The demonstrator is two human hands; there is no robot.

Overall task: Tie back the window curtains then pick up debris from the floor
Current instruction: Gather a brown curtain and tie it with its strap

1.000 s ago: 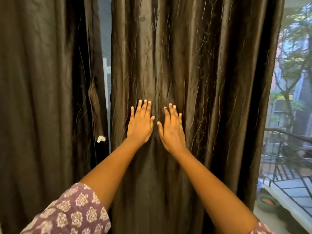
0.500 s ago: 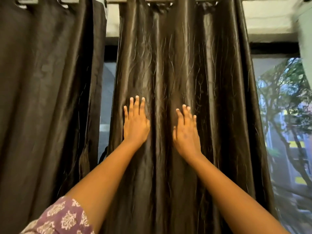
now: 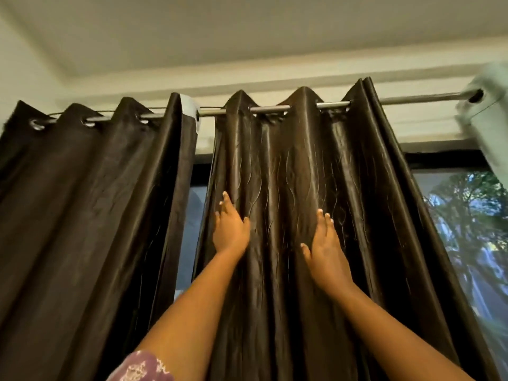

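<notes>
Pale ceiling (image 3: 247, 37) overhead; metal rod (image 3: 406, 99) spans the window (image 3: 467, 229), carrying two dark eyelet curtains. Left curtain (image 3: 90, 215) hangs bunched; narrow gap of glass between it and the right curtain (image 3: 297, 166).

Both hands lie flat against the right curtain, arms raised. Left hand (image 3: 231, 229) sits near the panel's inner edge, right hand (image 3: 325, 248) further along the folds. Fingers extended, palms on cloth, nothing pinched or gripped.

Judgement: palms likely placed to gather or slide the pleats along the rod before tying. Fabric lies under and between the hands, not enclosed. No tieback visible; floor out of view.
</notes>
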